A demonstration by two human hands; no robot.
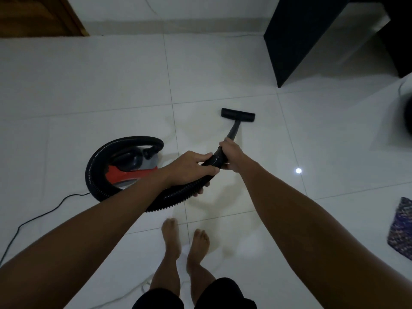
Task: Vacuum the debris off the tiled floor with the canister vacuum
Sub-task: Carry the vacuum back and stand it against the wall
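Both forearms are reaching forward from the bottom corners, nearest the camera, and two bare feet [185, 239] are standing on the tiled floor [245, 70] between them. Fingers [201, 157] of the left hand [189, 168] are curling around the ribbed black hose [98, 161], clenched on it just behind the cuff. Right beside it, almost touching, the right hand [231, 156] is wrapping its fingers around the rigid end of the hose where the wand [234, 128] begins. From that grip the wand is slanting forward and down to the flat black floor nozzle [238, 115], which is resting on a glossy white tile just past a grout line.

Back from the left hand, the hose is looping in a wide arc around the canister vacuum [131, 166], a red, grey and black body sitting on the floor to the left of the hands. No brand name or label is readable on it. A thin black power cord [38, 217] is trailing from it toward the lower left edge.

Farther out, a dark cabinet panel [296, 36] is standing at upper right, a wooden door [40, 16] at upper left, and a patterned blue cloth [401, 228] is lying at the right edge. A lamp's bright reflection [298, 170] is shining on a tile to the right of the hands. No debris is distinguishable on the floor.
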